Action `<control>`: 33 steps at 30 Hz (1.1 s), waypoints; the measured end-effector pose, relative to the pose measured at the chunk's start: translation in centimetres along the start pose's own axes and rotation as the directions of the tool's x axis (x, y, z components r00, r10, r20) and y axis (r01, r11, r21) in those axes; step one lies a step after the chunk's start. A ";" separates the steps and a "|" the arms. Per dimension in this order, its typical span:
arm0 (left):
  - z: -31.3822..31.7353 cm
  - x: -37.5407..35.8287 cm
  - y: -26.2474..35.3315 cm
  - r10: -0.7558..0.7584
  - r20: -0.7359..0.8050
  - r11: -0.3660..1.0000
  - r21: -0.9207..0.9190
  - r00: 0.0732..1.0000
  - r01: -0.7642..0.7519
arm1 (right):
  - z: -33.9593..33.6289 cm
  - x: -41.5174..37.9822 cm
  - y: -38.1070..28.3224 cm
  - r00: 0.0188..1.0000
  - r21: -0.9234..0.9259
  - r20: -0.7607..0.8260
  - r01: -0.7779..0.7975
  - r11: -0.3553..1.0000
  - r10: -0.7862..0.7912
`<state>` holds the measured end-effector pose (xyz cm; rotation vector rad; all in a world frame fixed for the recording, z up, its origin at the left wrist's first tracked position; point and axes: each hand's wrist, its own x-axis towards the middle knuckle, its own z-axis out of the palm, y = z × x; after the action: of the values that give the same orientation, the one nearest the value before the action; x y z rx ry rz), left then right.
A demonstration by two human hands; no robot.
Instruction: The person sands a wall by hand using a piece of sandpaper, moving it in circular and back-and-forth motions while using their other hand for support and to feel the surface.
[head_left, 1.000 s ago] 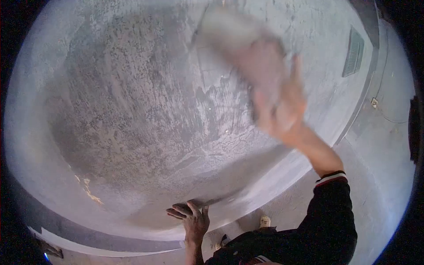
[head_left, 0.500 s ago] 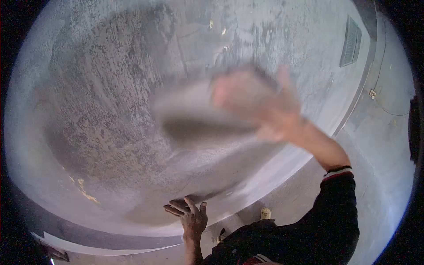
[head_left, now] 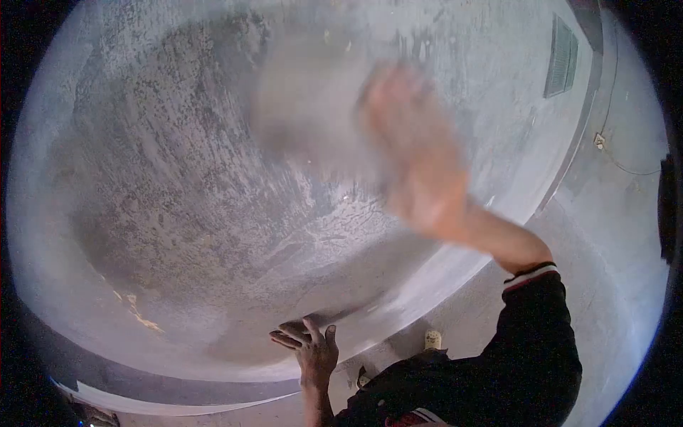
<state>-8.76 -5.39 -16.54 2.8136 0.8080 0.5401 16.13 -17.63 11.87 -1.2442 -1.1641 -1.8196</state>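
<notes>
A large grey wall surface (head_left: 192, 164), streaked and mottled with patches, fills most of the view. My left hand (head_left: 314, 350), dusty and with its fingers spread, rests against the lower part of this surface. Over the upper middle, my right hand (head_left: 416, 146) is smeared by motion, its fingers closed round a blurred, pale, flat tool (head_left: 309, 99) that lies over the surface. The tool's edges and exact form cannot be made out.
A slatted vent (head_left: 561, 57) is at the upper right. Beyond the wall's edge, a cable runs to a small socket (head_left: 600, 141). A light shoe (head_left: 432, 339) shows on the floor below. Yellowish marks (head_left: 139, 313) lie at lower left.
My right hand and the pale tool have moved up across the surface, and the hand has turned more upright. My left hand stays nearly in place.
</notes>
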 end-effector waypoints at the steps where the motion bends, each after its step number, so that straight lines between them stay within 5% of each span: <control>1: -0.1 0.1 -0.1 -0.059 0.099 0.997 0.052 0.993 0.054 | 0.6 -2.1 -1.4 0.944 -0.102 -0.087 0.309 0.946 -0.318; 2: 0.2 0.1 -0.4 -0.061 0.094 0.997 0.058 0.994 0.056 | 1.0 -3.2 -2.3 0.783 -0.226 -0.139 0.571 0.789 -0.607; 3: 0.9 0.0 -0.9 0.045 -0.033 0.996 0.078 0.998 -0.042 | 0.1 -2.6 -2.0 0.783 -0.229 -0.146 0.567 0.791 -0.604; 4: 1.3 -0.1 -1.3 0.154 -0.156 0.985 0.109 0.976 -0.138 | -1.7 -1.6 -1.2 0.915 -0.046 0.086 0.398 0.916 -0.393; 5: 1.1 0.0 -1.2 0.155 -0.160 0.984 0.113 0.975 -0.138 | -2.8 -0.4 -0.8 0.920 0.081 0.348 0.160 0.984 -0.178; 8: 1.0 -0.1 -0.9 0.040 0.009 0.997 0.068 0.999 -0.041 | -1.9 2.7 0.5 0.993 -0.031 0.112 -0.039 0.999 0.042; 9: 1.3 0.0 -1.0 -0.055 0.066 0.994 -0.086 0.996 0.061 | -2.3 1.5 -0.8 0.993 -0.032 0.114 -0.036 0.999 0.040; 11: 1.5 0.4 -1.0 -0.144 0.129 0.960 -0.223 0.981 0.170 | -3.5 -1.6 -4.7 0.866 0.239 0.411 0.198 0.951 -0.283; 14: 1.8 0.3 -1.3 -0.115 0.146 0.959 -0.240 0.983 0.148 | -2.7 -0.5 -1.7 0.882 0.180 0.352 0.264 0.948 -0.313; 17: 2.5 0.3 -1.9 0.040 0.029 0.994 -0.107 0.999 -0.037 | -1.7 2.1 -1.1 0.966 0.049 0.231 0.112 0.993 -0.120; 19: 1.0 0.6 -0.6 -0.147 0.103 0.953 -0.253 0.984 0.169 | -1.0 1.2 -2.4 0.988 0.043 0.153 -0.009 0.999 0.003; 22: 2.1 0.4 -1.4 -0.060 0.043 0.996 -0.063 0.997 0.062 | -1.2 -1.9 -4.7 0.975 0.090 0.212 0.046 0.995 -0.064; 24: 0.2 0.8 0.0 -0.139 0.172 0.961 -0.212 0.975 0.175 | -1.5 -2.0 -4.8 0.974 0.130 0.224 -0.001 0.992 -0.029; 26: 0.2 0.8 -0.3 -0.065 0.221 0.995 0.085 0.973 0.047 | -1.0 -2.3 -5.3 0.982 0.173 0.184 -0.070 0.982 0.038; 28: -2.2 1.2 2.1 -0.181 0.168 0.978 -0.074 0.969 0.196 | -0.9 -2.6 -5.6 0.990 0.251 0.109 -0.117 0.961 0.092; 30: -0.5 1.0 0.9 -0.008 0.001 1.000 -0.001 1.000 0.008 | -1.1 -2.4 -5.7 0.983 0.262 0.164 -0.119 0.958 0.077; 33: 0.0 1.2 0.5 -0.131 0.101 0.962 -0.227 0.986 0.151 | -1.3 -1.7 -6.3 0.978 0.329 0.145 -0.193 0.924 0.152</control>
<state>-7.56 -5.16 -16.10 2.5238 0.8587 0.4568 10.81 -16.27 8.12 -1.2160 -1.3236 -1.3604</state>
